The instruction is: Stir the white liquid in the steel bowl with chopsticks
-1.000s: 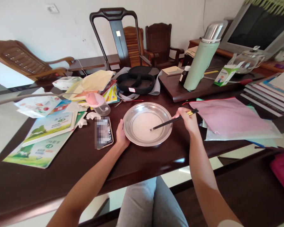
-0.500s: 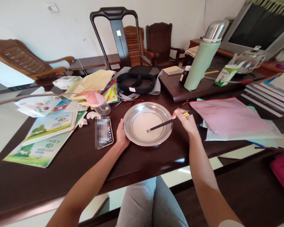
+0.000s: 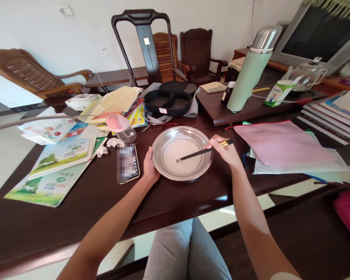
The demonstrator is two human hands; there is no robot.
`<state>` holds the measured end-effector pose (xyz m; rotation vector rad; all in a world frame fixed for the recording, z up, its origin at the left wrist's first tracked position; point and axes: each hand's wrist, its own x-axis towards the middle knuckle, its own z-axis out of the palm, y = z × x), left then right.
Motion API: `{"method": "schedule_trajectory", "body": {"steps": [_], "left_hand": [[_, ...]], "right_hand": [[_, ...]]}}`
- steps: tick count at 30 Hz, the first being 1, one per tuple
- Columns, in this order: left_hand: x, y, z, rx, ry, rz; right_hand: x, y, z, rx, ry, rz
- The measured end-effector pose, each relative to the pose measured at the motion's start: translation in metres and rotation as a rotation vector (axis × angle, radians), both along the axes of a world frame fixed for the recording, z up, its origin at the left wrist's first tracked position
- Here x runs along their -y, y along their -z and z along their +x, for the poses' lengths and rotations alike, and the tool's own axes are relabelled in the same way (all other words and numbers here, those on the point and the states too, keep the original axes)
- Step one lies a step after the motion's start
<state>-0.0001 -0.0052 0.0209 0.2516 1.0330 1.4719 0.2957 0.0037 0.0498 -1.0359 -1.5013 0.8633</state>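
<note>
A round metal bowl (image 3: pixel 204 165) stands on the dark wooden table in front of me. Pale, milky-white liquid (image 3: pixel 175 149) fills its bottom. My left hand (image 3: pixel 150 166) grips the bowl's left rim, the thumb along the edge and the other fingers mostly hidden beneath. A pair of black chopsticks (image 3: pixel 196 154) with gold bands slants down to the left, tips in the white liquid. Closed around their upper part is my right hand (image 3: pixel 223 149), above the bowl's right rim. Just left of my left hand lies a phone (image 3: pixel 137 165), its screen blurred out.
Booklets (image 3: pixel 61 155), crumpled tissues and a pink-topped clear cup (image 3: pixel 122 128) lie to the left. Behind the bowl sits an open black case (image 3: pixel 167 103). A green thermos (image 3: pixel 249 74) stands at the back right, and a pink zip pouch (image 3: pixel 282 142) lies at the right.
My right hand and the chopsticks have shifted slightly left, and the tips have moved left through the liquid. My left hand and the bowl have stayed in place.
</note>
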Motion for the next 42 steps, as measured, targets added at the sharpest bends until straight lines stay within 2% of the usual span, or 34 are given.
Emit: {"method": "schedule_trajectory", "body": {"steps": [2, 7, 9, 14, 17, 19, 21, 23, 27, 29, 32, 34, 39, 42], "left_hand": [[-0.001, 0.003, -0.002, -0.001, 0.008, 0.016], [-0.001, 0.007, -0.004, -0.007, 0.029, 0.03], [-0.001, 0.007, -0.004, -0.008, 0.026, 0.03], [-0.001, 0.006, -0.003, -0.021, 0.009, 0.007], [-0.001, 0.005, -0.003, -0.023, 0.008, 0.012], [-0.001, 0.005, -0.003, -0.024, 0.008, 0.015], [-0.001, 0.005, -0.003, -0.027, 0.011, 0.015], [-0.001, 0.005, -0.003, -0.027, 0.014, 0.015], [-0.001, 0.005, -0.003, -0.009, 0.022, 0.025], [-0.001, 0.006, -0.003, -0.002, 0.027, 0.027], [-0.001, 0.007, -0.004, -0.005, 0.028, 0.028], [-0.002, 0.008, -0.004, -0.012, 0.026, 0.03], [-0.002, 0.009, -0.003, -0.007, 0.011, 0.04], [-0.002, 0.008, -0.003, -0.005, 0.014, 0.039]], "right_hand": [[-0.001, 0.0, -0.004, 0.042, 0.007, 0.03], [-0.003, 0.001, 0.006, -0.029, 0.27, 0.078], [-0.001, 0.0, 0.008, -0.077, 0.242, 0.053], [0.001, -0.001, -0.004, -0.002, 0.02, 0.002], [-0.002, 0.001, -0.004, 0.038, 0.106, 0.05], [-0.004, 0.002, 0.001, 0.008, 0.215, 0.061], [-0.004, 0.002, 0.006, -0.049, 0.26, 0.051], [-0.002, 0.001, 0.006, -0.073, 0.205, 0.026], [0.001, -0.001, -0.002, 0.01, 0.02, -0.001], [-0.001, 0.0, -0.003, 0.038, 0.044, 0.021], [-0.003, 0.002, 0.003, -0.002, 0.191, 0.044], [-0.003, 0.001, 0.007, -0.052, 0.234, 0.04], [0.0, -0.001, 0.001, -0.01, 0.044, -0.004], [-0.002, 0.0, -0.002, 0.042, 0.059, 0.033]]}}
